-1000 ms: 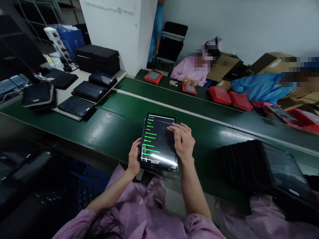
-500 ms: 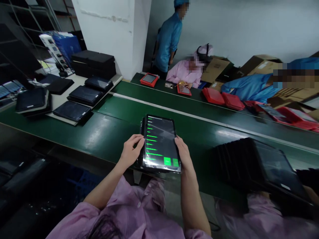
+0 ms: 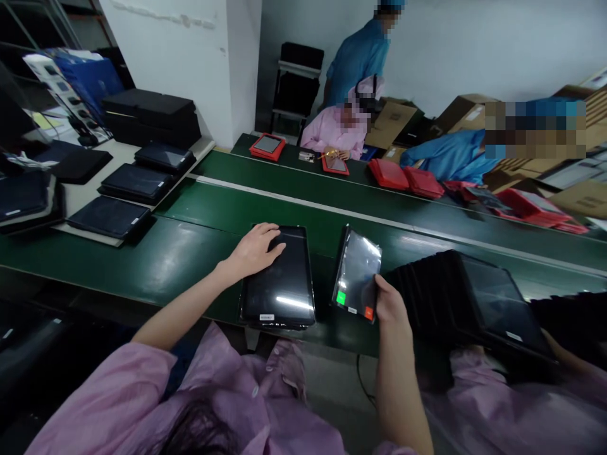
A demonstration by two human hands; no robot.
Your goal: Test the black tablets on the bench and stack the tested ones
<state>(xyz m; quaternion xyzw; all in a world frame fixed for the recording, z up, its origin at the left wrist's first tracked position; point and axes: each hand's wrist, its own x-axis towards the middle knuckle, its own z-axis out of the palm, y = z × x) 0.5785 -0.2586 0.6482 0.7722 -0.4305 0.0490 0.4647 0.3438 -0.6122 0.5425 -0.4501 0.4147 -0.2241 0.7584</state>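
Observation:
My right hand [image 3: 387,302] grips the lower right corner of a lit tablet [image 3: 356,273], which shows a green and a red square and is tilted up above the green belt [image 3: 190,253]. My left hand [image 3: 256,248] lies with fingers spread on the top left of a dark tablet [image 3: 279,278], the top one of a small stack at the belt's near edge. Both of my sleeves are pink.
A row of black tablets [image 3: 474,297] leans upright to my right. More dark tablets [image 3: 111,216] lie on a white board at the left. Across the belt a seated person in pink [image 3: 332,129] works among red-cased tablets [image 3: 403,177]; a person in blue [image 3: 360,57] stands behind.
My right hand has lifted the lit tablet off the stack and carried it to the right. My left hand let go of its edge and now rests on the dark tablet beneath.

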